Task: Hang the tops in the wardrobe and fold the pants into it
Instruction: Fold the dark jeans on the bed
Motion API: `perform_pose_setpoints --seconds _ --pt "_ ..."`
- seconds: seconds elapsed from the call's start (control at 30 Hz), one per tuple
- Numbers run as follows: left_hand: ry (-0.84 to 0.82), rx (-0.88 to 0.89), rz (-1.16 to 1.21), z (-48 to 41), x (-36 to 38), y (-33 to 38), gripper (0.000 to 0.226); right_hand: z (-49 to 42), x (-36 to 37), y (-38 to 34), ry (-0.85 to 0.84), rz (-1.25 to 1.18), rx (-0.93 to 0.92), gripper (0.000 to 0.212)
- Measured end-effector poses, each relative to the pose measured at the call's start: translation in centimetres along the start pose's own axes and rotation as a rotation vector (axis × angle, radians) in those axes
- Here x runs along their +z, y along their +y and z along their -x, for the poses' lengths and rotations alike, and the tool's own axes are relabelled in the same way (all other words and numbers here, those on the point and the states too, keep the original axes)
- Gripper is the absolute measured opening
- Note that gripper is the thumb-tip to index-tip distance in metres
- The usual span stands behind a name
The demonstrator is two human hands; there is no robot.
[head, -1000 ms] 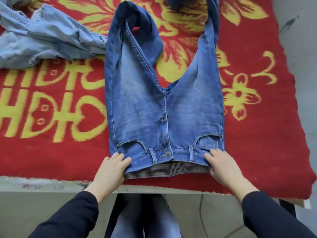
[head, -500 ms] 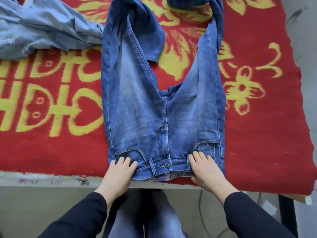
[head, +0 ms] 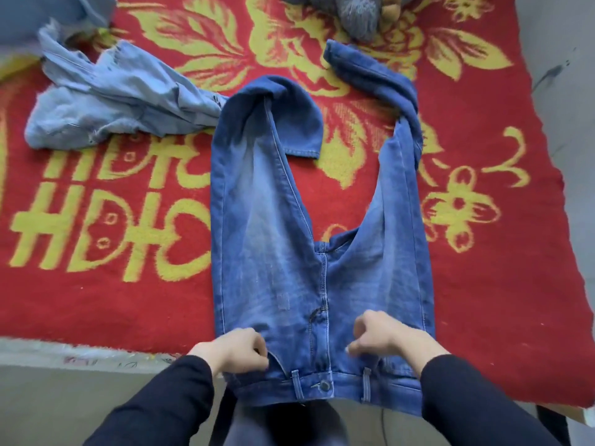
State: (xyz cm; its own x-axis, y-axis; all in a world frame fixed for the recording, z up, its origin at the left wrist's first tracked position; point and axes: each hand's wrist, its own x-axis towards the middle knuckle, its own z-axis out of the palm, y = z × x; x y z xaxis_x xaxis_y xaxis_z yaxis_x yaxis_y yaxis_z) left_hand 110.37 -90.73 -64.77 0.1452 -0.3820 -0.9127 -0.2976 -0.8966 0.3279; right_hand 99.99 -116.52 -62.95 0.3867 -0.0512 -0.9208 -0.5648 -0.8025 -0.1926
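Note:
A pair of blue jeans [head: 283, 252] lies front side up on the red and yellow blanket [head: 96, 300], legs spread towards the far side and both leg ends doubled back. The waistband hangs over the near table edge. My left hand [head: 235, 350] has its fingers curled and grips the denim at the left front pocket. On the right front pocket, my right hand [head: 383, 336] pinches the fabric with curled fingers.
A crumpled pale blue denim garment [head: 109, 104] lies at the back left, touching the jeans' left leg. A grey knitted item [head: 351, 14] sits at the far edge. The table's near edge [head: 80, 355] shows grey below the blanket.
The jeans have been pulled towards me, so the waistband now hangs past the table edge. Both hands moved from the waistband up onto the pocket area and curled into the fabric.

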Motion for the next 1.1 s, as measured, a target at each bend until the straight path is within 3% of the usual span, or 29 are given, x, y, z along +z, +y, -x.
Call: perform_pose_setpoints --seconds 0.1,0.17,0.3,0.47,0.63,0.7,0.8,0.9,0.97,1.03,1.1 --pt "0.339 0.015 0.077 -0.9 -5.6 0.1 0.023 -1.6 -5.4 -2.4 0.331 -0.134 -0.052 0.023" --pt "0.533 -0.002 0.107 -1.5 -9.7 0.0 0.025 -2.5 -9.1 -4.8 0.428 -0.227 -0.064 0.017" --pt "0.731 0.025 0.145 -3.1 -17.4 -0.7 0.024 -5.4 -15.3 -8.8 0.493 -0.298 -0.091 0.015" --pt "0.94 0.084 0.207 -6.3 -26.6 -1.7 0.037 -11.9 -20.8 -12.1 0.631 -0.435 -0.047 0.034" --pt "1.206 0.098 0.278 -9.0 -33.5 -0.8 0.054 -18.3 -23.8 -13.0 0.676 -0.98 0.147 0.045" --pt "1.257 0.109 0.253 -9.9 -35.4 -0.4 0.059 -19.8 -24.4 -13.0 0.646 -1.194 0.219 0.041" --pt "1.226 0.132 0.186 -11.0 -37.5 -0.1 0.059 -20.4 -26.5 -13.0 0.696 -1.29 0.203 0.02" --pt "1.182 0.065 0.207 -11.8 -39.6 0.4 0.028 -18.7 -30.9 -14.5 0.762 -1.384 0.137 0.013" --pt "1.177 0.015 0.355 -11.8 -41.1 0.8 0.021 -17.2 -35.3 -16.7 0.774 -1.51 0.033 0.014" --pt "1.196 0.003 0.555 -11.8 -42.6 0.7 0.03 -15.7 -40.8 -19.6 0.82 -1.554 -0.113 0.011" --pt "1.227 -0.039 0.744 -11.7 -43.8 -0.1 0.038 -14.3 -46.2 -22.8 0.763 -1.58 -0.382 0.015"
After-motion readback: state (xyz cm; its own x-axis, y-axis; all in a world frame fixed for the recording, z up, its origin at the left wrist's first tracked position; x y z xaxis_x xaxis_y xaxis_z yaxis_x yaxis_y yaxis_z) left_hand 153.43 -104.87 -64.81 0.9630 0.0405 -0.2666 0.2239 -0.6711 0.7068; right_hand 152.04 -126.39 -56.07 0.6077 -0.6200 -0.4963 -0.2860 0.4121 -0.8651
